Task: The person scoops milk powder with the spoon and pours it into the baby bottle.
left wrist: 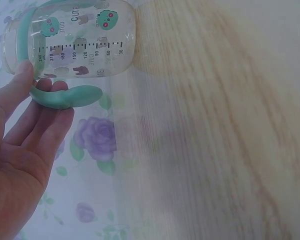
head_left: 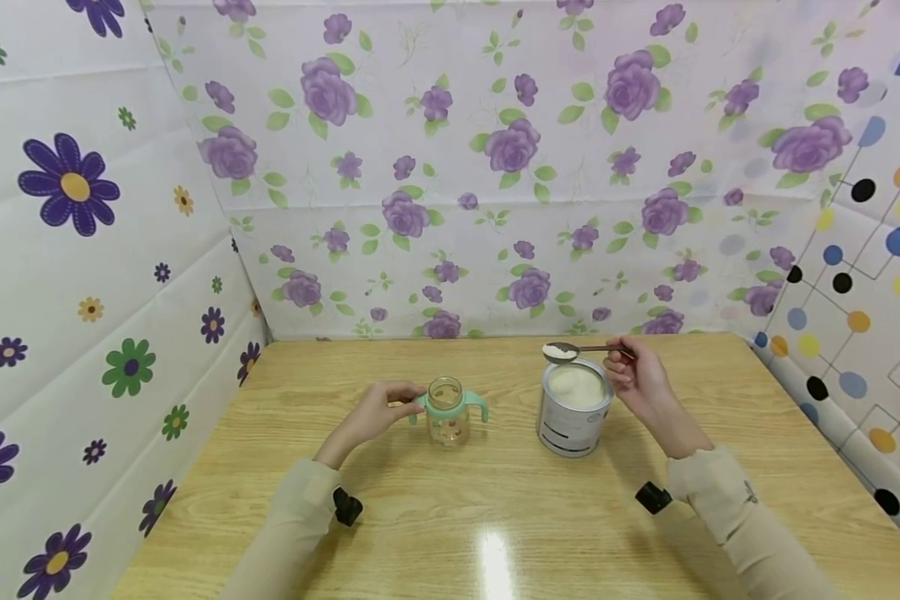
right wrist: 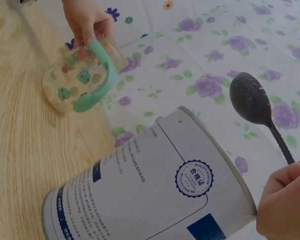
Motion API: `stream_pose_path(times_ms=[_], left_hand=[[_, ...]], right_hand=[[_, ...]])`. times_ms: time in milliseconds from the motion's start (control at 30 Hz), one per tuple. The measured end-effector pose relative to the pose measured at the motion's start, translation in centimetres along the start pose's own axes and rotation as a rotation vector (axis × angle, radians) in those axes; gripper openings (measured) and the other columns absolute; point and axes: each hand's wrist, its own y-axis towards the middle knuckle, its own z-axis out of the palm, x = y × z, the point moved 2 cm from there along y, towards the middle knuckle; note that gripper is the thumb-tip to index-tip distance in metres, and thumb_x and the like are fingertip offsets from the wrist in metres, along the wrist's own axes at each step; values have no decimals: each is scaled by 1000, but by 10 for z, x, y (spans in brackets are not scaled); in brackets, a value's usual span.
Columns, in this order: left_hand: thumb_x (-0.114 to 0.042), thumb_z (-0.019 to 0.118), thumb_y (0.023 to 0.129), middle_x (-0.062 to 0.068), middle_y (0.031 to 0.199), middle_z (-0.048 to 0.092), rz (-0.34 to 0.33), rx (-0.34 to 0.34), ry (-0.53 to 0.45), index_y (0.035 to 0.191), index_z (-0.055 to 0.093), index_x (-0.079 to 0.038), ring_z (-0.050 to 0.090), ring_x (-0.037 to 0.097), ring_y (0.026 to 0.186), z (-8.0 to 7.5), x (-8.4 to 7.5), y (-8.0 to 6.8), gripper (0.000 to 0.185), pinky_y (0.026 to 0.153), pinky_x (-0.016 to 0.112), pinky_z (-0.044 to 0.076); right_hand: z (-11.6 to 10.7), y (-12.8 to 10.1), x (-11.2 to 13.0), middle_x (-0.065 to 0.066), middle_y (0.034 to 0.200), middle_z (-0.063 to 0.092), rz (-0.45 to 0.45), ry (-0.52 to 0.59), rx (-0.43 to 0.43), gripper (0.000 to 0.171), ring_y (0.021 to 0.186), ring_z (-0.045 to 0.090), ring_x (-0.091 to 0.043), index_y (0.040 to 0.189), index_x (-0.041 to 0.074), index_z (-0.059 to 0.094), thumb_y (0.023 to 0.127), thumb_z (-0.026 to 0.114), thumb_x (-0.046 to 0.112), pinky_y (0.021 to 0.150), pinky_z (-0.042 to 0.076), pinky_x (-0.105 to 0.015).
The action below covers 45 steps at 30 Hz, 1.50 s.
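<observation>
Dark spoon (head_left: 592, 348) bearing powder (head_left: 558, 352), bowl (right wrist: 250, 97) pointing left, hovering above can (head_left: 570, 427); right hand's (head_left: 641, 381) fingers clamping spoon's handle (right wrist: 280, 143). Bottle (head_left: 447, 428) standing upright left of spoon, nearer left hand (head_left: 375, 408), fingers pinching its green handle (left wrist: 70, 97).

Head view: bright, fairly even light. White glare streak on table (head_left: 420, 521), bottom centre; soft shadows beside left sleeve (head_left: 288, 521) and right sleeve (head_left: 735, 517). Left wrist view: dimmer, hazy, low contrast. Right wrist view: slightly dim; larger print on tin (right wrist: 140, 185) legible.
</observation>
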Motion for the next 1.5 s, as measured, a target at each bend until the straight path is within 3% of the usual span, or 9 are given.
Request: stream_pose_path(times_ms=[767,967,1200,1500], left_hand=[[-7,64,92,19,118,66,-10,2,-4,123,65,-1,65,33,104,2,5,2,31,85,35,57],[-7,65,92,21,119,66,3,1,7,122,65,0,65,33,104,0,2,1,31,87,38,57],[-19,67,91,10,116,69,12,-19,13,121,67,-10,66,24,103,8,40,12,31,88,36,57],[-20,67,91,8,115,69,15,-4,46,122,67,-11,66,23,103,6,37,12,32,90,36,56]], right_hand=[[10,0,-2,0,65,51,-39,-61,12,45,51,40,-6,84,4,61,108,28,22,41,30,-12],[12,0,-2,-1,64,52,-51,-67,24,47,50,39,-6,82,3,63,108,27,21,42,24,-12],[12,2,-3,-1,64,53,-54,-64,38,47,49,41,-6,81,3,63,108,28,20,42,22,-12],[20,3,-5,-1,64,52,-46,-65,16,47,49,40,-7,81,3,62,108,27,18,41,24,-13]])
